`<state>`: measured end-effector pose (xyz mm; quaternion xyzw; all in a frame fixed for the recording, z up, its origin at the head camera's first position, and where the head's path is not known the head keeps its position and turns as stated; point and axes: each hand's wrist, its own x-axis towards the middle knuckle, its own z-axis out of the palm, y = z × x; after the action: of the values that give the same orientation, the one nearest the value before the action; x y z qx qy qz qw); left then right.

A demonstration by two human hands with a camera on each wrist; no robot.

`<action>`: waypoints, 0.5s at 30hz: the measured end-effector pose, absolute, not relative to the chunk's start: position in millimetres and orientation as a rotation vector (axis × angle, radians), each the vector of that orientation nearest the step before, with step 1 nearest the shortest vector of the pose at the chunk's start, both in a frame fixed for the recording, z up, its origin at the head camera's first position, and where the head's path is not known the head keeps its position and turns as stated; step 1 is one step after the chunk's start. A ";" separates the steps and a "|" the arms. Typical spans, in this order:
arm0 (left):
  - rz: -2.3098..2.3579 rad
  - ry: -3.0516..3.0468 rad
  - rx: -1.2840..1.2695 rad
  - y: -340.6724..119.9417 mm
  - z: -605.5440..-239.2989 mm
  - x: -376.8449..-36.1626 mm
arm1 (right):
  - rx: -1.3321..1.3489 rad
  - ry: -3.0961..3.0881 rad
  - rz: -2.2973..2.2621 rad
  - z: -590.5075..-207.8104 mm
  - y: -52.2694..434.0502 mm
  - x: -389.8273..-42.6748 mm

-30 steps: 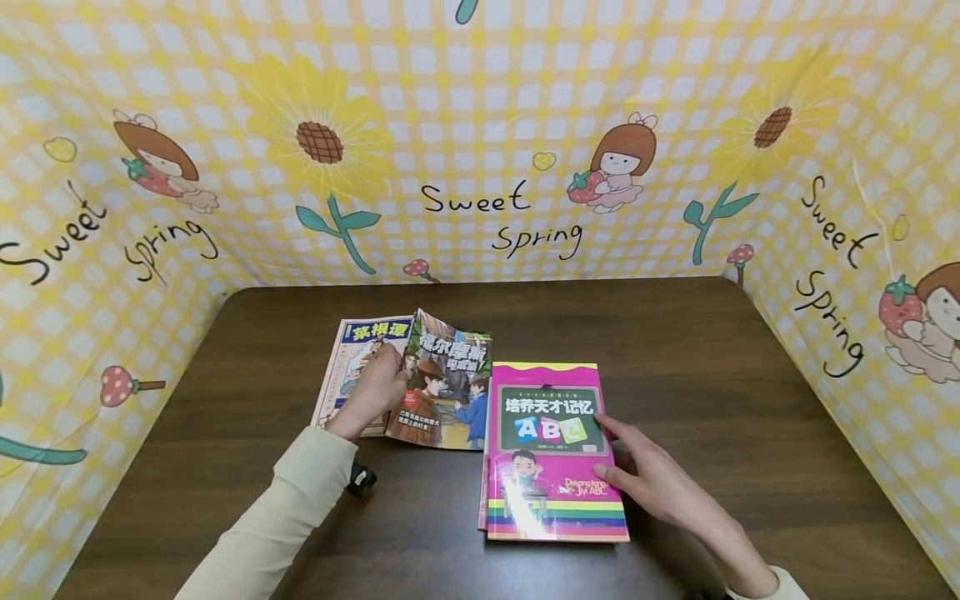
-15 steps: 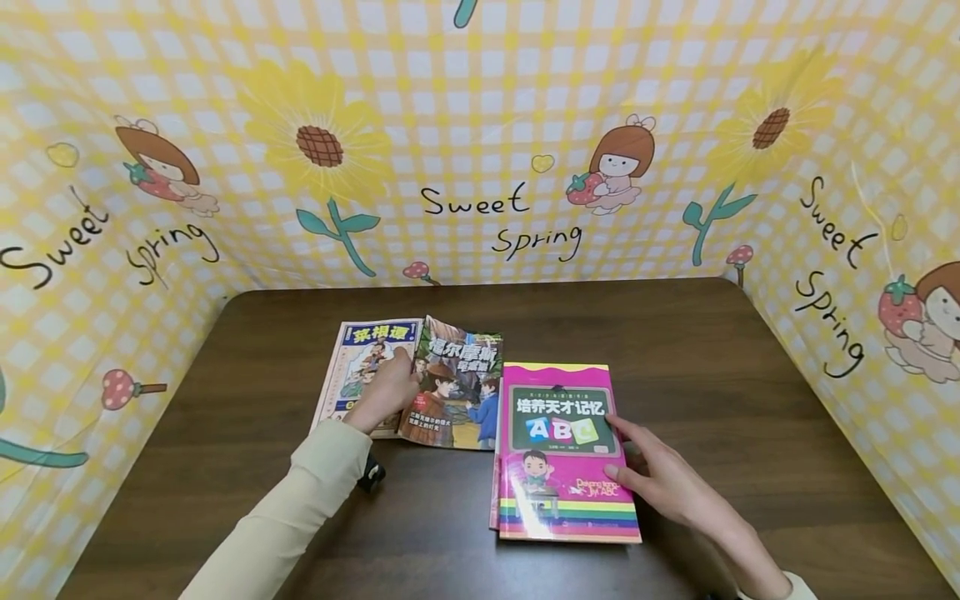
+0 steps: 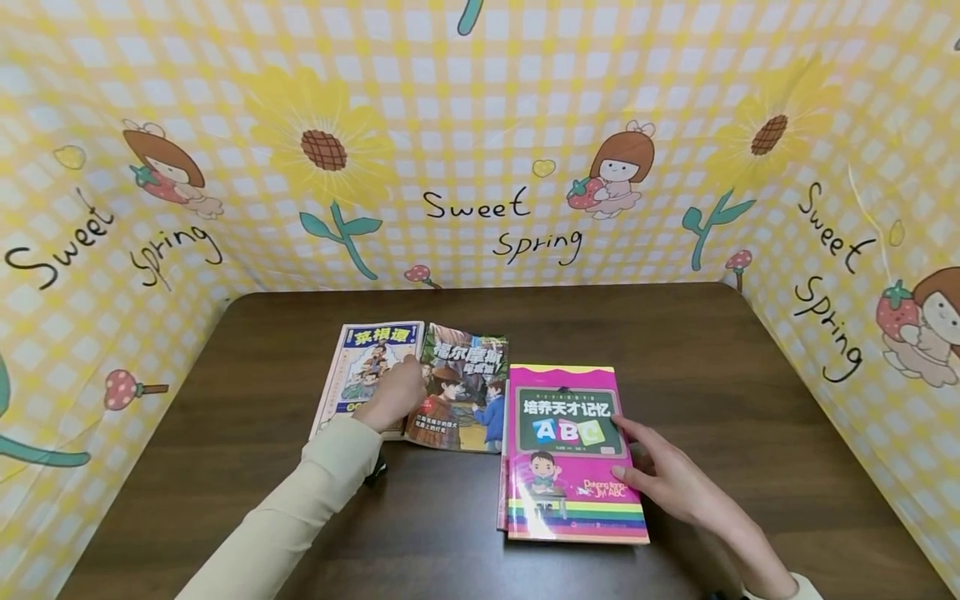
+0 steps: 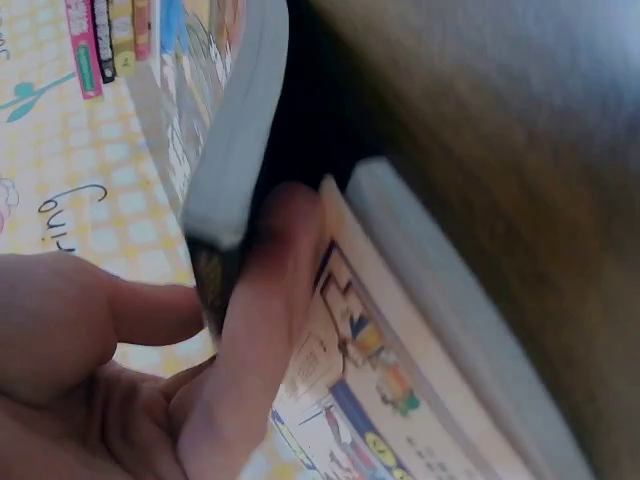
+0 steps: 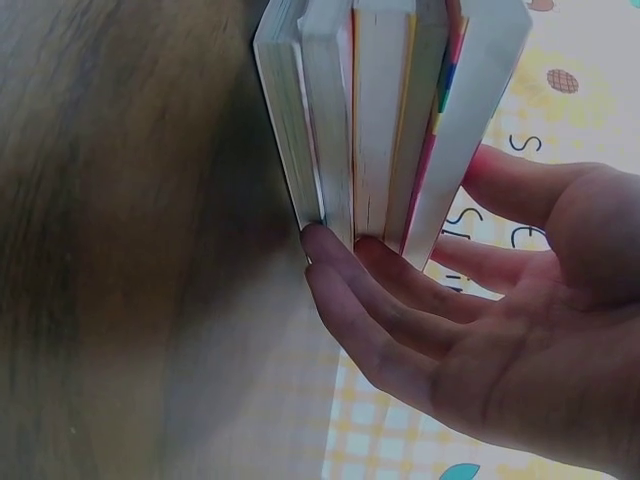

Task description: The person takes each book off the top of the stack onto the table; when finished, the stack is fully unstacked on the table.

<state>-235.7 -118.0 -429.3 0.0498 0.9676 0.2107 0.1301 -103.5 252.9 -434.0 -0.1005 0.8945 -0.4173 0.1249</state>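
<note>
Head view: we look down on a dark wooden table [image 3: 697, 367] walled on three sides by a yellow checked cloth [image 3: 480, 125] printed with sunflowers and the words "Sweet Spring".

Three books lie side by side near the middle. A blue-titled book [image 3: 360, 367] lies flat on our left; a detective book [image 3: 465, 387] leans over its right edge, and a pink ABC book [image 3: 570, 450] tops a small stack just right of that.

Our left hand [image 3: 393, 400] sits where the first two books meet; the left wrist view shows a fingertip [image 4: 270, 290] tucked under the detective book's [image 4: 230, 120] raised edge, thumb on its outer face, pinching it.

Our right hand [image 3: 667, 479] rests against the stack's right side, thumb on the pink cover. From the right wrist, the fingers [image 5: 360, 300] lie nearly straight, tips against the page edges of the stack [image 5: 385, 120].
</note>
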 end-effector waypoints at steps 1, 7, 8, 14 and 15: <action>0.570 2.816 0.150 -118.0 -429.0 -236.1 | -0.281 2.602 -1.219 -433.8 252.7 -103.6; 0.343 2.851 0.211 -118.2 -435.0 -236.1 | -0.290 2.591 -1.224 -433.9 252.5 -103.1; 0.312 2.860 0.228 -118.3 -436.6 -236.1 | -0.291 2.594 -1.217 -434.1 252.6 -103.3; 0.285 2.863 0.293 -116.6 -439.9 -236.4 | -0.241 2.588 -1.194 -433.9 252.2 -106.2; 0.290 2.858 0.303 -116.3 -439.8 -236.1 | -0.237 2.584 -1.194 -433.8 252.4 -106.4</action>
<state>-236.1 -116.3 -439.8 0.1040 0.9815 0.0997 0.1260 -106.4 252.4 -433.8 -0.0823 0.8954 -0.4139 0.1419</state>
